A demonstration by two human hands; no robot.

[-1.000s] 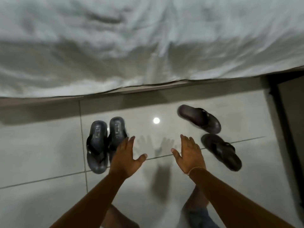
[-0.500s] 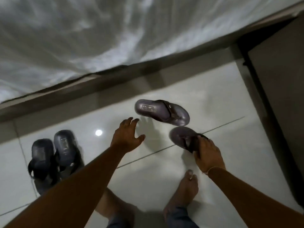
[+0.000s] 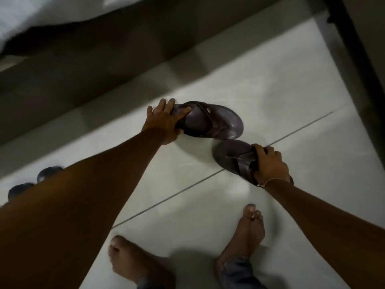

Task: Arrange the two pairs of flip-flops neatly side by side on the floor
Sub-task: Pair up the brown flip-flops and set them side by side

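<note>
At the bottom of the frame, 2 bare feet stand on the pale tiled floor [image 3: 281, 105]: one foot [image 3: 133, 261] at the lower middle and the other foot [image 3: 243, 236] to its right, with a bit of blue trouser cuff [image 3: 239, 274] at the ankle.

A little farther up, at the right middle, the right hand [image 3: 269, 163] is closed around the strap and heel part of the near brown flip-flop [image 3: 231, 157]. A thin band [image 3: 270, 180] sits on that wrist. This flip-flop lies across a dark grout line [image 3: 187, 189], with its toe end pointing to the upper left.

Just above it, in the middle of the frame, the left hand [image 3: 164, 122] grips the heel end of the far brown flip-flop [image 3: 212, 122], fingers over the top and thumb at the near edge. The toe ends of these 2 flip-flops are just beside each other; I cannot tell if they touch.

At the left edge, the long left arm hides most of the dark pair of flip-flops [image 3: 35, 180]. Only 2 rounded ends show, side by side.

Farthest away, at the upper left, is the bed's white sheet [image 3: 41, 11] above a dark shadowed edge.
</note>
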